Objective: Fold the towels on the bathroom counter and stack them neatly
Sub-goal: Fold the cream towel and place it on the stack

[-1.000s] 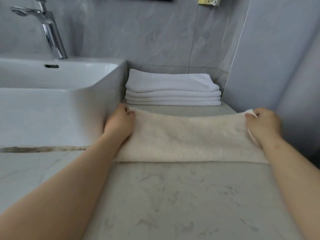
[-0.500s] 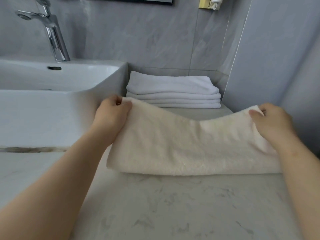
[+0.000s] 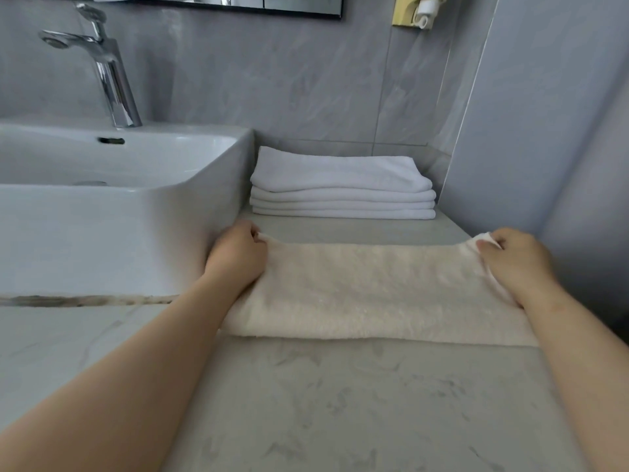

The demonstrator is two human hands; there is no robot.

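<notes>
A cream towel (image 3: 371,291) lies folded lengthwise across the marble counter (image 3: 340,403), stretched flat between my hands. My left hand (image 3: 236,255) pinches its far left corner, close to the basin's side. My right hand (image 3: 514,258) pinches the far right corner, near the right wall. Behind the cream towel, against the back wall, sits a neat stack of folded white towels (image 3: 340,185), apart from both hands.
A white basin (image 3: 112,206) stands on the counter at the left, with a chrome tap (image 3: 109,69) behind it. Grey tiled walls close off the back and the right side. A yellow wall fitting (image 3: 413,11) hangs high up. Bare counter lies in front of the towel.
Half a second ago both hands held the towel's far edge lifted off the counter; now that edge is lowered and the towel lies flat and taut again.
</notes>
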